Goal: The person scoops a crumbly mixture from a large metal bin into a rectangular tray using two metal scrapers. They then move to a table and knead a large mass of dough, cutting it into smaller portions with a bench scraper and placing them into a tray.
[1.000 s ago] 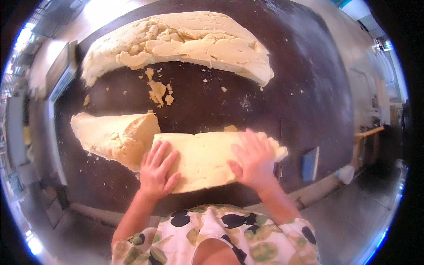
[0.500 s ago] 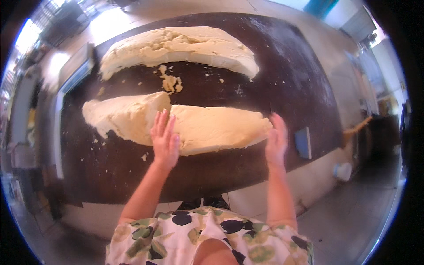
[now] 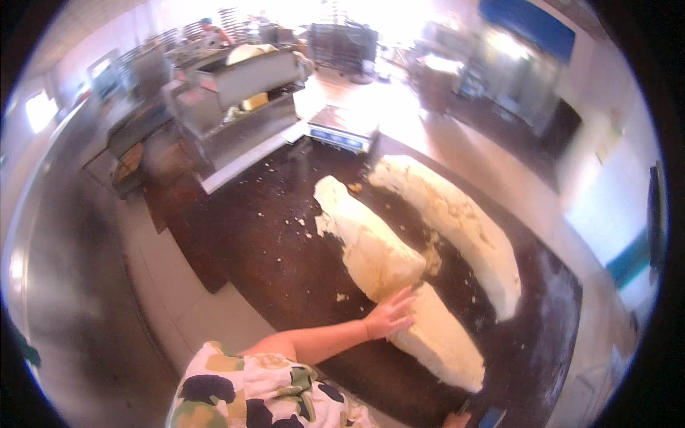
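Observation:
Two thick pieces of pale dough lie end to end across the dark tabletop (image 3: 271, 257): a raised far piece (image 3: 371, 250) and a flatter near piece (image 3: 442, 342). My left hand (image 3: 391, 315) rests on the near piece close to where the two meet, its fingers stretched out and holding nothing. At the lower edge of the picture shows a small part of my right hand (image 3: 457, 419), close to a flat blue tool (image 3: 491, 417); its fingers are mostly cut off. Further right lies a long, rough-topped strip of dough (image 3: 457, 221).
Dough crumbs (image 3: 432, 257) lie between the strips. A scale with a blue front panel (image 3: 339, 138) stands at the table's far corner. Beyond it is a metal machine (image 3: 242, 85) with pale dough on it. Another person (image 3: 212, 32) is far back, blurred.
My view has swung left and up, taking in the room. My right hand has left the end of the dough and now sits near the blue tool. My left hand stays by the join.

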`<state>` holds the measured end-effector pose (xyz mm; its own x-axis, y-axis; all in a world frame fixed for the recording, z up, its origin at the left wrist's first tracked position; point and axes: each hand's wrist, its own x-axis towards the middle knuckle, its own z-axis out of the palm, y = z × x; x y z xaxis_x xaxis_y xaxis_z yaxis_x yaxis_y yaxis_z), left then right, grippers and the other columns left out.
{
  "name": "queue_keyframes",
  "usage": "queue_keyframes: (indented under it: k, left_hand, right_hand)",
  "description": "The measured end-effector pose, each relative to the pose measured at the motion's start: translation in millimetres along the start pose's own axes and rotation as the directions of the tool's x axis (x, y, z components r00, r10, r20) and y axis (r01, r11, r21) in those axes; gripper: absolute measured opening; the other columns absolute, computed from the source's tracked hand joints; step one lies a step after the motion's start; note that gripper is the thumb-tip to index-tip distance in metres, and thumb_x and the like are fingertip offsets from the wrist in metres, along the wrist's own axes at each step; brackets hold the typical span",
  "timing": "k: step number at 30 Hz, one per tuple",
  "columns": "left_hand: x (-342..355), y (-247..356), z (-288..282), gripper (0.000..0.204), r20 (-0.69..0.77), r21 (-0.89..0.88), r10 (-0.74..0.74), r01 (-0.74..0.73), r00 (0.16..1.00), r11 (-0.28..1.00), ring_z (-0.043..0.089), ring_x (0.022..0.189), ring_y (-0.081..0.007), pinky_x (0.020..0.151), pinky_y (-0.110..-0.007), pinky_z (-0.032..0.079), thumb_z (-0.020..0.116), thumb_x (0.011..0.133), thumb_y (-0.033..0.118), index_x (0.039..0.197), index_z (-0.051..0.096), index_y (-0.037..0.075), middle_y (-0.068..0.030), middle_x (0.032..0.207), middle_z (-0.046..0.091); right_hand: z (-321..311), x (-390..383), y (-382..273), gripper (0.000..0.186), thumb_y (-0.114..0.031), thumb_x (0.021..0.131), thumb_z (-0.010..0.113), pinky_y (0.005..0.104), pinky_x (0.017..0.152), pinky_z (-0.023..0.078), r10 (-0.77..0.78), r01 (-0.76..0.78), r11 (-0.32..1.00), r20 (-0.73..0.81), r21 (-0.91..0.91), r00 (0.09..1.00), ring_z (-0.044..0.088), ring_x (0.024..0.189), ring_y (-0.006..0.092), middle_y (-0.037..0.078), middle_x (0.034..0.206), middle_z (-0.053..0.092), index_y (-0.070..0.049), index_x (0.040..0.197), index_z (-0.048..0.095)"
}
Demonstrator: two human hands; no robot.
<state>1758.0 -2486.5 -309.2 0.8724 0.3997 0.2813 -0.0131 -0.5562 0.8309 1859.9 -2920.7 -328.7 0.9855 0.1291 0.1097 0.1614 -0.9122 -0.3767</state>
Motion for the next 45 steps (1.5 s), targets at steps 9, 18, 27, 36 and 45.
queue_keyframes:
  k: [9,18,27,36,45]
  left_hand:
    - [-83.0,-25.0,-68.8,0.040,-0.164,0.098,-0.092,0.109,0.982,0.989,0.041,0.129,-0.0396,0.108,-0.044,0.034,0.060,0.089,0.029,0.122,0.058,0.005,-0.0224,0.138,0.045]
    - [-145.6,-99.7,-214.4,0.037,-0.366,0.248,-0.200,0.302,0.909,0.920,0.044,0.127,-0.0361,0.106,-0.043,0.038,0.062,0.086,0.023,0.120,0.061,0.010,-0.0173,0.137,0.049]
    - [-94.4,-274.3,-430.9,0.025,-0.476,0.127,-0.082,0.161,0.875,0.979,0.058,0.108,-0.0346,0.098,-0.039,0.045,0.060,0.077,0.008,0.100,0.065,0.000,-0.0181,0.108,0.063]
    - [77.5,-352.2,-581.8,0.026,-0.289,-0.381,-0.244,0.123,0.926,0.916,0.048,0.125,-0.0240,0.106,-0.033,0.036,0.056,0.093,0.010,0.116,0.062,-0.002,-0.0137,0.129,0.055]
    - [254.7,-225.3,-519.3,0.043,0.246,0.230,0.033,-0.092,0.969,0.969,0.033,0.137,-0.0234,0.112,-0.040,0.031,0.042,0.099,0.041,0.130,0.054,0.014,-0.0077,0.146,0.040]
  right_hand:
    - [-53.0,4.1,-108.4,0.027,-0.019,0.082,0.055,0.0360,0.056,0.039,0.193,-0.178,0.875,0.012,0.450,0.981,0.050,0.064,0.0259,0.013,0.074,0.054,-0.002,0.103,0.057]
    - [-78.9,-15.8,-214.1,0.021,-0.020,0.088,0.052,0.0284,0.038,0.030,0.339,-0.351,0.477,0.200,0.806,0.919,0.039,0.043,0.0146,0.003,0.057,0.041,0.001,0.090,0.052]
    - [35.6,-85.3,-484.0,0.024,-0.034,0.097,0.051,0.0200,0.038,0.028,0.293,-0.314,0.380,0.208,0.870,0.933,0.043,0.048,0.0067,-0.002,0.066,0.050,-0.013,0.087,0.056]
    - [156.4,-168.5,-744.0,0.031,-0.033,0.094,0.060,0.0221,0.037,0.037,-0.004,-0.556,0.427,0.616,0.714,0.788,0.043,0.043,0.0058,-0.001,0.065,0.049,-0.005,0.100,0.052]
    - [265.3,-159.5,-814.5,0.037,-0.033,0.093,0.062,0.0394,0.055,0.046,0.103,-0.346,0.753,0.420,0.559,0.902,0.058,0.058,0.0291,0.016,0.070,0.059,0.002,0.096,0.053]
